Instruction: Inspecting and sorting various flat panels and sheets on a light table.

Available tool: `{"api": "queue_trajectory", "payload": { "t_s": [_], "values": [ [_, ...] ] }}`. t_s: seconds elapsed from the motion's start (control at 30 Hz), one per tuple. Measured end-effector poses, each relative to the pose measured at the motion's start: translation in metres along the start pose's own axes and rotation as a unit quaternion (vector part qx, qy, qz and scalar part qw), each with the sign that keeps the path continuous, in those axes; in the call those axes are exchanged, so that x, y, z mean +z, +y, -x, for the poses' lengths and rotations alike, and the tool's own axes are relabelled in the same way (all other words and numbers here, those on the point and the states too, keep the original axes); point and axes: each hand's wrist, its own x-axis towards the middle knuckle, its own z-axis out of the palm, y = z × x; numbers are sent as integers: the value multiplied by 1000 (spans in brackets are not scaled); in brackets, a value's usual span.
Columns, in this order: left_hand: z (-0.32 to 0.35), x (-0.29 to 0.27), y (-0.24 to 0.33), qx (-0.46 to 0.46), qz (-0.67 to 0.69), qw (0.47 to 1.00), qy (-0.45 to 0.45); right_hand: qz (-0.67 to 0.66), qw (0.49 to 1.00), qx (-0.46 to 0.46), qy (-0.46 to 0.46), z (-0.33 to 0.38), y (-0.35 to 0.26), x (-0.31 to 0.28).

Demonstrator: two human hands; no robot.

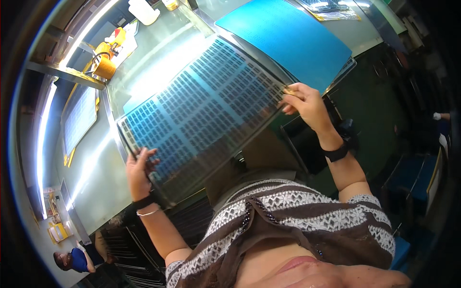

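Note:
Between my two hands is a large clear film sheet (pixel 206 103) printed with a grid of small dark rectangles. My left hand (pixel 140 164) grips its near left edge, fingers curled round the border. On the opposite side my right hand (pixel 302 103) pinches the right edge between thumb and fingers. The sheet is tilted, its far part over the worktable and its near part over the table's front edge. Blue shows through it from a blue sheet (pixel 130 103) underneath, mostly hidden.
A stack of blue sheets (pixel 288 38) lies at the far right of the worktable (pixel 91 192). An orange tape dispenser (pixel 104 61) and a white bottle (pixel 144 12) stand at the back. Another printed sheet (pixel 80 115) lies left. A person (pixel 77 258) is at lower left.

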Motion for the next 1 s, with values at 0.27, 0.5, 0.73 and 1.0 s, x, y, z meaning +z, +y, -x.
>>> {"api": "queue_trajectory", "payload": {
  "t_s": [0.27, 0.5, 0.73, 1.0],
  "values": [
    [47, -14, -27, -29, -50, 998, -25, 137, 984, -96, 60, -8, 37, 28],
    [48, 9, -58, 50, -33, 994, 92, 310, 924, -189, 116, -8, 39, 34],
    [49, 1, -77, 36, -33, 993, 111, 345, 903, -223, 121, -6, 41, 33],
    [55, 19, -73, 152, -83, 951, 257, 407, 870, -258, 107, -9, 45, 41]
  ]
}}
